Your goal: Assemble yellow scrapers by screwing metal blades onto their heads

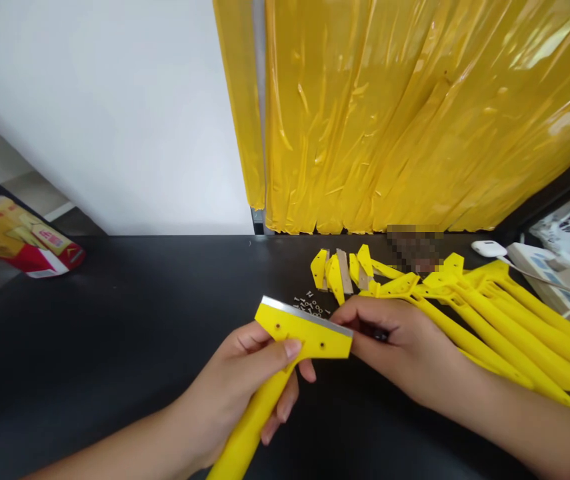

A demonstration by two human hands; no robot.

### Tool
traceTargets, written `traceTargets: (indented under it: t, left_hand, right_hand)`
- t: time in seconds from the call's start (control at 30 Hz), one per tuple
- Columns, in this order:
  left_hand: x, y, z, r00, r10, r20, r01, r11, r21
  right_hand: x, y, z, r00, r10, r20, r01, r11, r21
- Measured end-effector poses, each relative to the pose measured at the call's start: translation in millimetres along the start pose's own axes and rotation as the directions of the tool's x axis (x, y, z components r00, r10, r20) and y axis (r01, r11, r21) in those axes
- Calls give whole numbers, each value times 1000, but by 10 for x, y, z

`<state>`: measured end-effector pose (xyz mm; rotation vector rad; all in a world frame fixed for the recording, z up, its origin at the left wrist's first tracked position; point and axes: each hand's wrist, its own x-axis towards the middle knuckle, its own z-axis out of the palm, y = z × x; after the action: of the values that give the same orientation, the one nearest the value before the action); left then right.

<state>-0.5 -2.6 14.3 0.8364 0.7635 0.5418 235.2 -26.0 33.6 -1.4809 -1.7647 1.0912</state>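
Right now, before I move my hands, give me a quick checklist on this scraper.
1. Left hand gripping the yellow plastic scraper by its handle: ok.
2. Metal blade lying along the scraper's top edge: ok.
3. Right hand at the blade's end: ok.
4. Dark item in the right hand: cannot tell what it is.
5. Fasteners in the scraper's two holes: cannot tell.
6. Loose small fasteners on the black table in view: ok.

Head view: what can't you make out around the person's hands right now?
Dark item in the right hand: fingers hide most of it, kind unclear.
Yellow scraper in the left hand: handle end cut off by the bottom edge.
Small metal parts on the black table: too small to identify.
Pixelated patch behind the yellow parts: blurred, contents unreadable.
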Motion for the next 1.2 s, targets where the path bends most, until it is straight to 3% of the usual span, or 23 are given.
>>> traceTargets:
  t: [0.13, 0.27, 0.33, 0.5, 0.6, 0.73, 1.07, 1.2]
  left_hand:
    - [-46, -34, 16, 995, -1, 95, 6, 999, -54]
    - [-25, -52, -4, 996, 31, 77, -26, 997, -67]
    - [-2, -49, -32, 998, 28, 61, -25, 998, -57]
    - [28, -27, -79, 999, 37, 21, -37, 999, -21]
    - [28, -19, -82, 999, 37, -6, -37, 999, 1]
    - [25, -22, -83, 1000, 17, -4, -17, 999, 31]
    - [10, 5, -47, 999, 17, 38, -17, 1000, 6]
    - [18, -4, -55, 999, 26, 25, -26, 999, 31]
  right_hand:
    - [-44, -76, 50, 979, 156, 134, -202, 856, 475]
    - [-48, 10, 123, 962, 180, 204, -272, 647, 712]
    - [-43, 48, 132, 965, 163, 203, -261, 594, 761]
    - [-27, 98, 110, 978, 110, 176, -207, 586, 783]
    - [-23, 116, 112, 985, 62, 163, -165, 630, 759]
    - [-18, 105, 127, 977, 93, 192, -201, 703, 682]
    - [-15, 162, 77, 966, 67, 250, -213, 755, 620]
    - [1, 138, 88, 956, 98, 276, -263, 701, 663]
